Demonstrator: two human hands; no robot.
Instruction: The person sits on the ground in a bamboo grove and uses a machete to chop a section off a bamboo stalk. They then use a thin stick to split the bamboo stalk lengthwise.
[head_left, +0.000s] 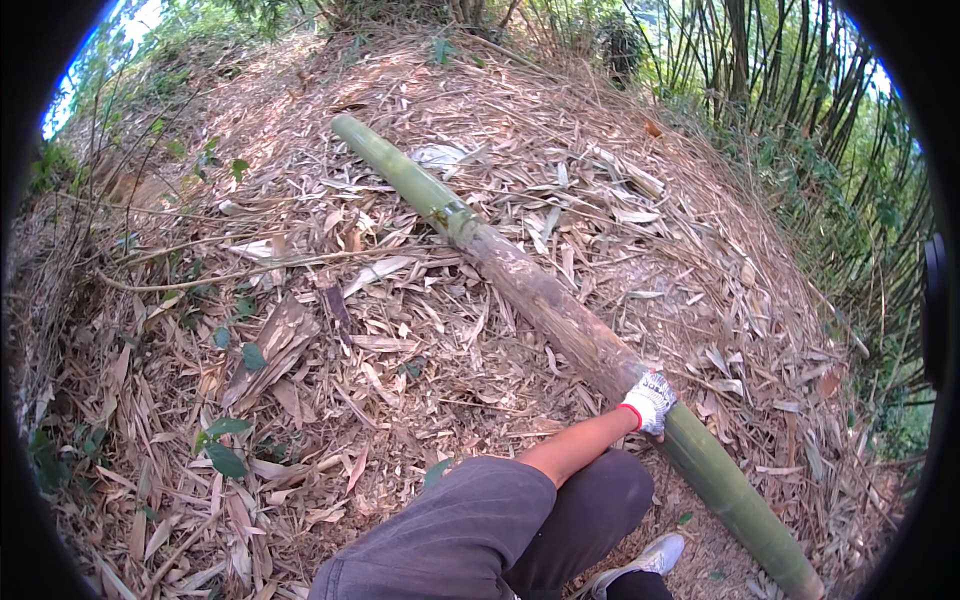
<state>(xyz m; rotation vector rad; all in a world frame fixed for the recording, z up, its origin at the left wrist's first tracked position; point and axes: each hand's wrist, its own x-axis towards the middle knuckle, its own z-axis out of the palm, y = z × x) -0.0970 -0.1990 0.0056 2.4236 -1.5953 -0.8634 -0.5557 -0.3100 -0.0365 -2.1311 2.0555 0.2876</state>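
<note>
A thick bamboo pole (540, 300) lies slantwise across the ground, from the upper middle to the lower right. Both of its ends are green, while a brown, weathered sheath covers the middle stretch. My left hand (650, 402), in a white knit glove with a red cuff, is closed on the pole where the brown part meets the green lower part. Some of the fingers are hidden. My right hand is out of the picture.
Dry bamboo leaves (400, 370) litter the sloping ground. A broken piece of brown bark (275, 350) and a thin curved stem (250, 270) lie to the left. Standing bamboo (790, 80) grows at the far right. My shoe (655, 555) is beside the pole's lower part.
</note>
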